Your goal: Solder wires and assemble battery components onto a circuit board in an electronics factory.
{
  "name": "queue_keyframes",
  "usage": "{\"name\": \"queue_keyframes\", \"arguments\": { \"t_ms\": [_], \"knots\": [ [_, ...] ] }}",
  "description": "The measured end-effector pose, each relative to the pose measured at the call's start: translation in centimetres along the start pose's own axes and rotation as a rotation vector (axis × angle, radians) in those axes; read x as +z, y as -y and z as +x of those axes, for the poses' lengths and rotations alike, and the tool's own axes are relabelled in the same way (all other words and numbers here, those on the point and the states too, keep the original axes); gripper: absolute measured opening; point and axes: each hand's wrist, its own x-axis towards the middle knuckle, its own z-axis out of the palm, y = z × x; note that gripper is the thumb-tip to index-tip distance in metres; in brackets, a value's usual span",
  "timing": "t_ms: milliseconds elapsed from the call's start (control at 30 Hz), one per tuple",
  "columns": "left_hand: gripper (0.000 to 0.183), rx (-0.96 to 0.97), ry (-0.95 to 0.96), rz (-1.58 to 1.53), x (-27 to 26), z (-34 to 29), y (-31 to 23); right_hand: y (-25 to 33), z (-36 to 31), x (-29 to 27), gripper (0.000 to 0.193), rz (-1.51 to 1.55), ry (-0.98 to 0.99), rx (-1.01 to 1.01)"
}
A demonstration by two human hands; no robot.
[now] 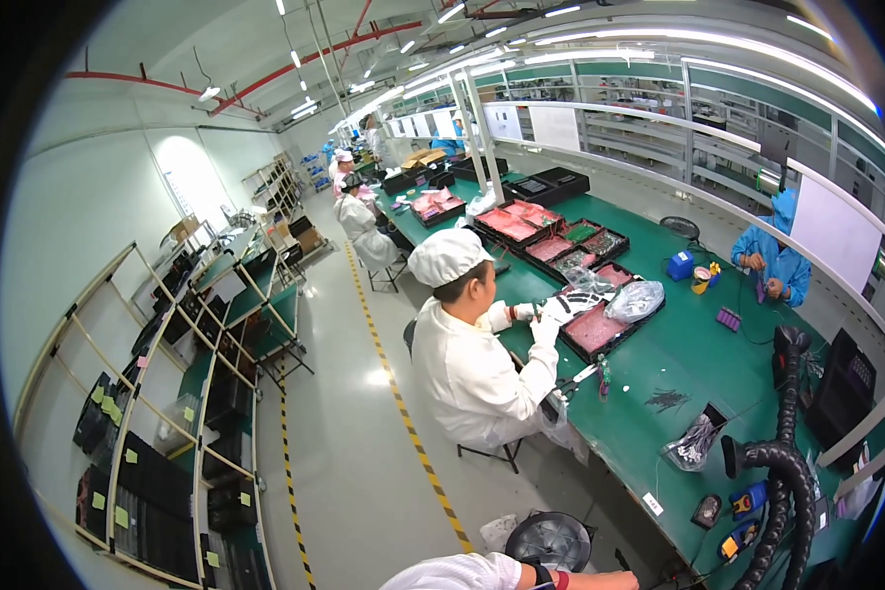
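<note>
My left hand (602, 581) is at the lower edge, at the end of a white sleeve with dark and red bands at the wrist. Most of its fingers are cut off by the edge of the picture, so I cannot see whether it holds anything. My right hand is out of the picture. Beyond my left arm, a round black fan-like object (549, 541) stands low by the floor. On the green bench (649, 462) to the right lie a small dark rounded object (706, 510) and two blue and yellow handheld devices (748, 500).
Black ribbed hoses (785, 472) rise at the right. A clear bag of dark leads (696, 439) lies nearby. A co-worker (482, 344) in white handles things over pink-lined trays (592, 329); another person (779, 251) in blue works across the bench. Shelving racks (157, 423) stand left.
</note>
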Motion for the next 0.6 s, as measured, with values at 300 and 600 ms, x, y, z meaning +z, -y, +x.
{"name": "queue_keyframes", "arguments": {
  "t_ms": [300, 600],
  "knots": [
    [0.017, 0.032, 0.003, -0.086, -1.3, -0.4, -0.2, -1.1, -1.2, 0.9, 0.059, -0.024, -0.045, 0.001],
    [0.029, 0.084, 0.123, -0.078, -3.4, -1.4, -1.9, 1.0, -1.2, 0.9, 0.054, 0.078, -0.144, 0.06]
  ]
}}
